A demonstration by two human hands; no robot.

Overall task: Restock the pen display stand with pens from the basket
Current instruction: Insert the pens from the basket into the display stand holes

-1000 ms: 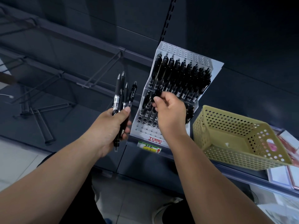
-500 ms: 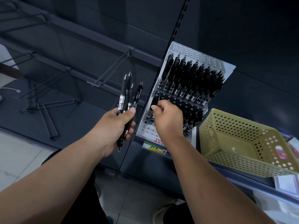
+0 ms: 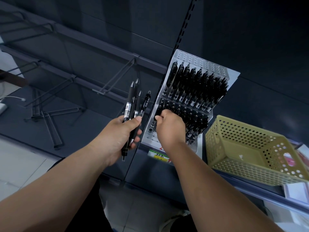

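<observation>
Held a loose fan of black pens (image 3: 133,104) in the left grip (image 3: 117,136), fingers and thumb clamped round the barrels, most tips pointing up; kept it just beside the pen display stand (image 3: 190,57), probably as a ready supply to be drawn from one at a time; curled the right grip (image 3: 168,126) at the left end of the stand's lower tier, fingertips pinched together on the top of a single pen (image 3: 158,110), its body mostly hidden behind the knuckles; judged this as seating that pen into a hole; looked well along, with the upper tier packed across, the lower tier filled toward the right, and only a few empty holes (image 3: 151,129) showing at the front left; leaned the stand back on the shelf (image 3: 250,193), above a green price label (image 3: 157,154), presumably to show the barrels to shoppers; placed the yellow perforated basket (image 3: 242,126) just beside the stand on its right, within easy reach; saw no pens in the visible part of it; found the pens alike: black rubber sleeves, clear barrels with printed bands, silver cone tips, one in the fan turned clip end up.
</observation>
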